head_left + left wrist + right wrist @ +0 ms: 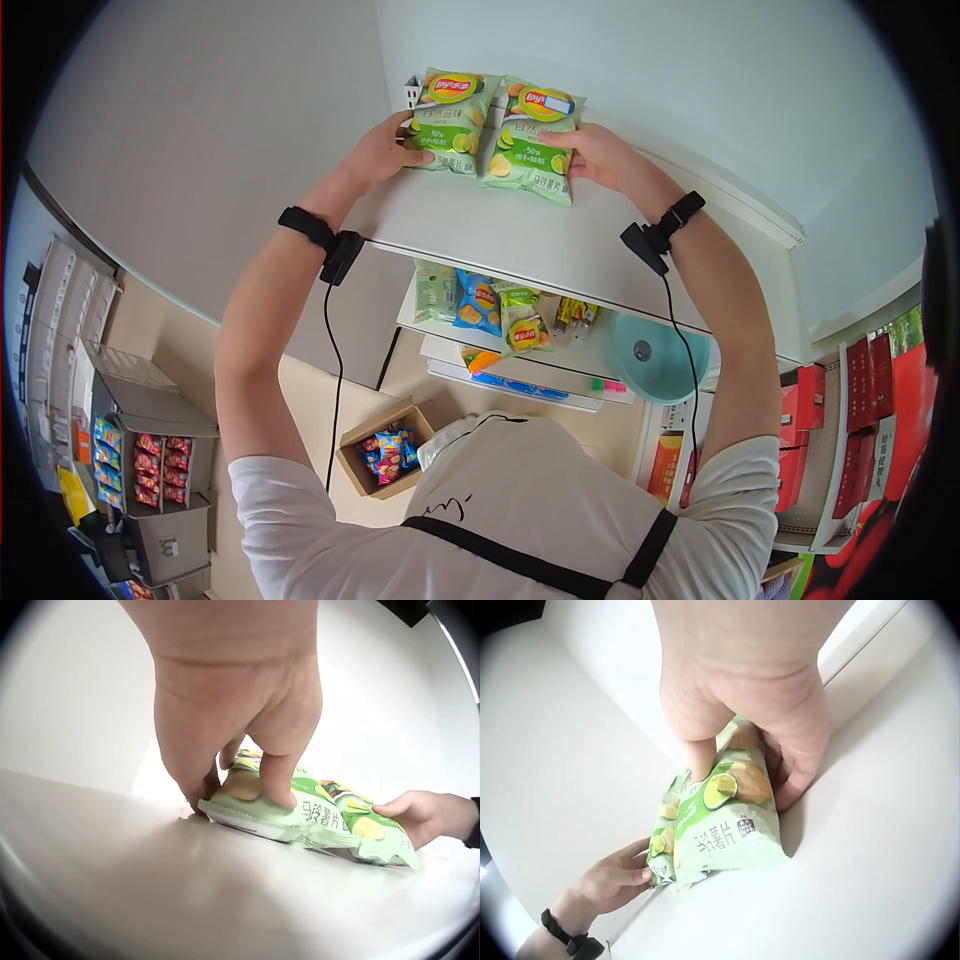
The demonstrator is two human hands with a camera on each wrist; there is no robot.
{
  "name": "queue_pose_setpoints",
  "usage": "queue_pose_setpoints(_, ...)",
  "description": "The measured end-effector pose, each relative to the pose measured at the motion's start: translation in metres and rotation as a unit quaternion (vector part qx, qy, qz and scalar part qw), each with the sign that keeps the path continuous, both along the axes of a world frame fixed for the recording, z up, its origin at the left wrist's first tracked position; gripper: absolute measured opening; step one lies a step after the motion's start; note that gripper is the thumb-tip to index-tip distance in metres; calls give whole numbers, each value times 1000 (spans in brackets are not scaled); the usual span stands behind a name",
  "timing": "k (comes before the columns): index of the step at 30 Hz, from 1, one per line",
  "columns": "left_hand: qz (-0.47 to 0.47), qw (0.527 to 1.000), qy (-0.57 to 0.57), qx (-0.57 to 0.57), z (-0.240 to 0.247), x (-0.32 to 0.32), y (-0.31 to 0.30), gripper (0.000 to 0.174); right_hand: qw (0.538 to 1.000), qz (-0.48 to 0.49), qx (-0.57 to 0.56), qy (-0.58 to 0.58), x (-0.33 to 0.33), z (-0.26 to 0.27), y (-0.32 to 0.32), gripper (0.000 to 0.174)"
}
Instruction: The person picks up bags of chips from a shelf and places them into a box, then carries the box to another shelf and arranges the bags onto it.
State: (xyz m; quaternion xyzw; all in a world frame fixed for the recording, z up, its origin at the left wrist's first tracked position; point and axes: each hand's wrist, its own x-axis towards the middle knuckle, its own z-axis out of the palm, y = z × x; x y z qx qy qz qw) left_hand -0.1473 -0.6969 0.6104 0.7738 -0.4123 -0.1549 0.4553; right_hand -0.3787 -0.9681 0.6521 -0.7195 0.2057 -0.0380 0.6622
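Two light green Lay's bags of potato chips stand side by side on the white top shelf (450, 215), their printed fronts facing me. My left hand (380, 155) holds the left chip bag (447, 118) by its outer side, thumb on the front and the other fingers round the edge. On the opposite side my right hand (603, 158) grips the right chip bag (515, 165), its thumb (701, 759) pressed on the front. The left wrist view shows the bags leaning back, with their bottom seams (259, 829) low over the white surface.
A white perforated basket (411, 92) is behind the left bag. On the shelf below are more chip bags (478, 303) and a turquoise basin (650, 350). A cardboard box (410, 475) with snack packs stands on the floor. Red boxes (800, 430) line the right side.
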Motion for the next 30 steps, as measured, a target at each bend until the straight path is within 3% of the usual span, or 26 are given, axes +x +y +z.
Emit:
queue_pose_setpoints(20,-20,1000,21,6,-1,10,-2,94,999,6,-31,21,-5,0,-13,62)
queue_pose_setpoints(24,-26,999,32,28,-3,11,0,93,993,-27,-104,39,-19,6,-22,67)
queue_pose_setpoints(27,-6,999,14,29,-4,7,2,92,957,-136,-253,23,-35,7,-22,63)
queue_pose_setpoints(28,22,999,-42,12,1,-6,7,87,958,-132,-252,23,-49,13,-17,63)
queue_pose_setpoints(30,80,986,-148,-18,5,-19,16,76,907,-86,-411,4,-80,21,-2,46)
